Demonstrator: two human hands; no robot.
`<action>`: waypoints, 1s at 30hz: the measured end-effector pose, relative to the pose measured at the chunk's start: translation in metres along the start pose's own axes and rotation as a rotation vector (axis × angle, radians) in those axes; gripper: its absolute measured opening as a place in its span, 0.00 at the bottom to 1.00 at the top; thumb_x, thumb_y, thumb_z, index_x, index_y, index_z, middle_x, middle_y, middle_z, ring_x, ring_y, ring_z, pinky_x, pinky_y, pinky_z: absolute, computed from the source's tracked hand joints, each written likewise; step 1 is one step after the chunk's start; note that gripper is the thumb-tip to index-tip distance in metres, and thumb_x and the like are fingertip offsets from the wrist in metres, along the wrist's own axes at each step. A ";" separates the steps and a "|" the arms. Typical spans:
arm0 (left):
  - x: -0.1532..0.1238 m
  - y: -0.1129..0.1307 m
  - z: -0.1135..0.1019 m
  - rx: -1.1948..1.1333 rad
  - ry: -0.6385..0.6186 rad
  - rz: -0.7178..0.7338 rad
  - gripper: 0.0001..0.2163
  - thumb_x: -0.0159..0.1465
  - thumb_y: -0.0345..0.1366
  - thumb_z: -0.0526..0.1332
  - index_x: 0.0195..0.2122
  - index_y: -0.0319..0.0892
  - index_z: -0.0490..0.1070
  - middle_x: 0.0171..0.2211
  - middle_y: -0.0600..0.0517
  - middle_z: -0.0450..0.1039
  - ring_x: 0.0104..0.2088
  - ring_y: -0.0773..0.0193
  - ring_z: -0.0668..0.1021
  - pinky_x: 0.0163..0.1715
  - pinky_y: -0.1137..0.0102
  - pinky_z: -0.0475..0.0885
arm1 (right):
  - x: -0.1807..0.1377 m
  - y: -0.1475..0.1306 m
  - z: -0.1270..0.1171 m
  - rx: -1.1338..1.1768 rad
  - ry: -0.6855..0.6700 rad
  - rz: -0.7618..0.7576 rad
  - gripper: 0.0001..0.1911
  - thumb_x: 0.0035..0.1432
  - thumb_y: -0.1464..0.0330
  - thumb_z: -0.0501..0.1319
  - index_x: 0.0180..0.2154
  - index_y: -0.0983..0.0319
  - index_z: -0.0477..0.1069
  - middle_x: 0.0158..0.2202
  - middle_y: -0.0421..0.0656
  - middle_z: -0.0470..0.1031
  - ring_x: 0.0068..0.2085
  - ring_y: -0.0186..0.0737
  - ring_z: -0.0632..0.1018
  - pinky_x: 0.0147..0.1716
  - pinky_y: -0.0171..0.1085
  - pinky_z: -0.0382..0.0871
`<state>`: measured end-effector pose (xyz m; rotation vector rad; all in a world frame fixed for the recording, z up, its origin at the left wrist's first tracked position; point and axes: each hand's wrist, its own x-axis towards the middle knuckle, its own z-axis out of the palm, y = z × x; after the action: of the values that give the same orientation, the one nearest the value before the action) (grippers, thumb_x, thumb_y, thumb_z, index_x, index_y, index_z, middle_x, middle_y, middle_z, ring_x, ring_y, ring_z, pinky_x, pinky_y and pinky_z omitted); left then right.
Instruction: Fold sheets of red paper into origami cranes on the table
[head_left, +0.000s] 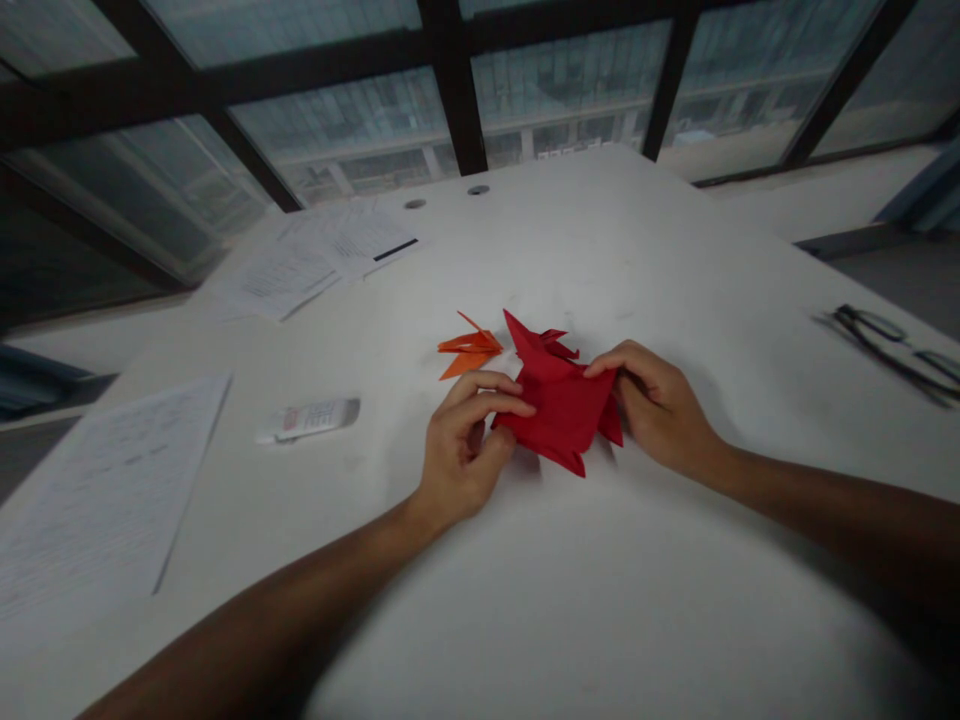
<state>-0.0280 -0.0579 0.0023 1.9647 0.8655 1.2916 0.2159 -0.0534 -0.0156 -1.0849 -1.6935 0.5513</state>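
A red sheet of folded origami paper (562,402) is held just above the table between both hands, with pointed corners sticking out at top left and along the bottom. My left hand (469,435) pinches its left edge, fingers on top and thumb at the near side. At the right edge, my right hand (660,405) is closed on the paper; some of its fingers are hidden behind. Just beyond the sheet lies a smaller red folded paper piece (559,342), partly covered. An orange origami crane (470,348) rests on the table beyond my left hand.
White table (600,610) under everything. Left of my hands lies a white tube (311,420), with a printed sheet (112,490) farther left. Loose printed papers (315,260) spread at the back left. Eyeglasses (900,345) sit near the right edge. Dark-framed windows (457,90) stand behind.
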 end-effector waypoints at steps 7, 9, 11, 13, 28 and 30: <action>-0.003 -0.003 0.003 0.106 0.067 0.033 0.04 0.67 0.36 0.64 0.37 0.45 0.79 0.42 0.47 0.73 0.45 0.58 0.76 0.46 0.63 0.74 | -0.006 -0.001 0.005 0.144 -0.042 0.087 0.12 0.64 0.74 0.58 0.47 0.57 0.72 0.42 0.43 0.78 0.39 0.41 0.79 0.36 0.40 0.74; -0.003 -0.005 0.008 0.138 0.125 0.034 0.01 0.64 0.32 0.68 0.36 0.45 0.78 0.42 0.49 0.72 0.44 0.60 0.75 0.45 0.65 0.74 | -0.007 0.001 0.007 0.164 -0.033 0.105 0.14 0.62 0.74 0.61 0.49 0.57 0.71 0.45 0.44 0.78 0.40 0.41 0.80 0.36 0.40 0.75; -0.002 -0.007 0.011 0.159 0.161 0.041 0.04 0.62 0.28 0.68 0.36 0.45 0.77 0.43 0.50 0.71 0.46 0.60 0.75 0.46 0.65 0.73 | -0.007 0.003 0.009 0.180 -0.012 0.133 0.16 0.61 0.74 0.62 0.49 0.56 0.71 0.45 0.44 0.78 0.40 0.41 0.81 0.35 0.39 0.75; -0.001 -0.009 0.012 0.155 0.189 0.034 0.06 0.61 0.27 0.68 0.36 0.45 0.77 0.45 0.50 0.69 0.47 0.60 0.74 0.45 0.67 0.74 | -0.006 0.004 0.010 0.203 0.007 0.163 0.15 0.61 0.74 0.63 0.49 0.56 0.71 0.44 0.43 0.79 0.39 0.40 0.81 0.33 0.38 0.75; 0.002 0.000 0.004 -0.085 -0.135 -0.166 0.11 0.72 0.45 0.58 0.45 0.44 0.73 0.45 0.47 0.72 0.47 0.57 0.74 0.48 0.64 0.70 | -0.021 -0.024 -0.003 -0.203 -0.019 -0.665 0.15 0.61 0.79 0.63 0.44 0.53 0.75 0.39 0.41 0.80 0.42 0.42 0.81 0.44 0.48 0.78; 0.000 0.003 0.005 -0.234 -0.172 -0.237 0.15 0.70 0.48 0.61 0.48 0.43 0.71 0.48 0.45 0.72 0.48 0.56 0.75 0.49 0.63 0.71 | -0.023 -0.032 -0.005 -0.256 -0.134 -0.805 0.11 0.63 0.76 0.63 0.42 0.53 0.76 0.41 0.40 0.83 0.46 0.44 0.82 0.49 0.51 0.78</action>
<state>-0.0225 -0.0601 0.0032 1.7047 0.7958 1.0219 0.2097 -0.0896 -0.0007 -0.4528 -2.1663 -0.1159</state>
